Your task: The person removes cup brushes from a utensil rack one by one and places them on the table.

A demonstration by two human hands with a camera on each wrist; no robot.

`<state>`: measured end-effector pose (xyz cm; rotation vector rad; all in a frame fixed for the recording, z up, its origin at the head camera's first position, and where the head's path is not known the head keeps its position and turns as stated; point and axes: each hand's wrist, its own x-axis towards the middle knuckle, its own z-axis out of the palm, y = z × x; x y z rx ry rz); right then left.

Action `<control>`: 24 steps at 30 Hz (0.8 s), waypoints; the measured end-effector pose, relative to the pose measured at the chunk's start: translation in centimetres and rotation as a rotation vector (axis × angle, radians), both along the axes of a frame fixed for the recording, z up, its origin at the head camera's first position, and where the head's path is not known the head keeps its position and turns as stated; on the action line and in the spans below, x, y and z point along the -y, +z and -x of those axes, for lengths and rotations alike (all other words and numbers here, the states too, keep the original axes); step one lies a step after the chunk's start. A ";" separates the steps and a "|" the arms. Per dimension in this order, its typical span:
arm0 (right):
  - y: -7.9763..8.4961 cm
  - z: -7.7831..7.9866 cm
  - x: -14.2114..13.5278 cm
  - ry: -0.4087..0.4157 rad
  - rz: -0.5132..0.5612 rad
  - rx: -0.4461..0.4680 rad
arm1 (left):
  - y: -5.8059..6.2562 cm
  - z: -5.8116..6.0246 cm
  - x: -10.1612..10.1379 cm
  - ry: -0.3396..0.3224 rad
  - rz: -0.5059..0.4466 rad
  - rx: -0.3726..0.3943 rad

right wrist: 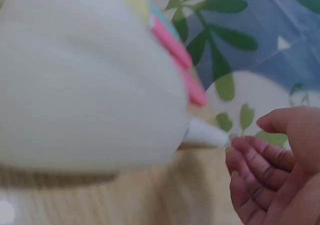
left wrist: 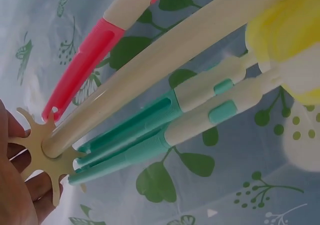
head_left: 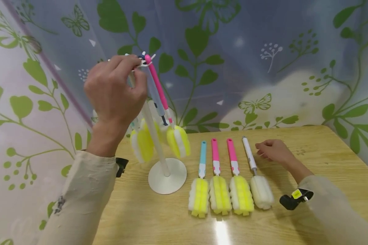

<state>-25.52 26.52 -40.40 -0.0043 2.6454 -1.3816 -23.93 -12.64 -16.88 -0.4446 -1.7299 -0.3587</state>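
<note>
A leaf-patterned curtain (head_left: 196,44) is hanging behind a wooden table (head_left: 331,153). Left of centre in the frame, the left hand (head_left: 118,85) is gripping the top of a white stand (head_left: 178,182), fingers bent about its hooks. Hanging brushes (head_left: 179,141) are dangling from the stand. At lower centre, a blue brush (head_left: 200,194), two pink brushes (head_left: 219,194) and a white brush (head_left: 261,192) are lying in a row. At right, the right hand (head_left: 274,150) is holding nothing, its fingers loosely bent just beside the white brush's handle.

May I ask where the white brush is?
In the head view, right of centre, the white brush lies between a pink brush and the right hand.
</note>
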 end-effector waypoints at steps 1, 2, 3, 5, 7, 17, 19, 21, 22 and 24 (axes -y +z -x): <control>0.4 0.0 0.2 0.003 0.001 -0.023 | 0.0 0.0 0.1 -0.010 -0.003 0.007; 0.9 -0.1 0.5 0.003 0.013 -0.037 | 0.0 0.0 0.1 -0.020 -0.007 0.018; 1.4 -0.1 0.8 0.007 0.017 -0.053 | 0.0 0.0 0.2 -0.031 -0.012 0.029; 2.7 -0.2 1.7 0.014 0.026 -0.069 | 0.1 0.1 0.4 -0.055 -0.014 0.048; 4.1 -0.3 2.9 0.020 0.034 -0.073 | 0.2 0.2 0.5 -0.080 -0.009 0.069; 10.0 -0.6 8.4 0.116 0.056 -0.175 | 0.8 0.3 1.1 -0.214 0.043 0.117; 10.7 -0.7 9.3 0.140 0.067 -0.201 | 0.9 0.4 1.3 -0.234 0.064 0.121; 11.4 -0.7 10.2 0.176 0.097 -0.235 | 0.9 0.5 1.4 -0.263 0.069 0.123; 11.7 -0.7 10.7 0.196 0.118 -0.251 | 0.9 0.6 1.4 -0.277 0.071 0.125; 12.4 -0.7 11.8 0.245 0.166 -0.296 | 0.9 0.6 1.6 -0.301 0.068 0.132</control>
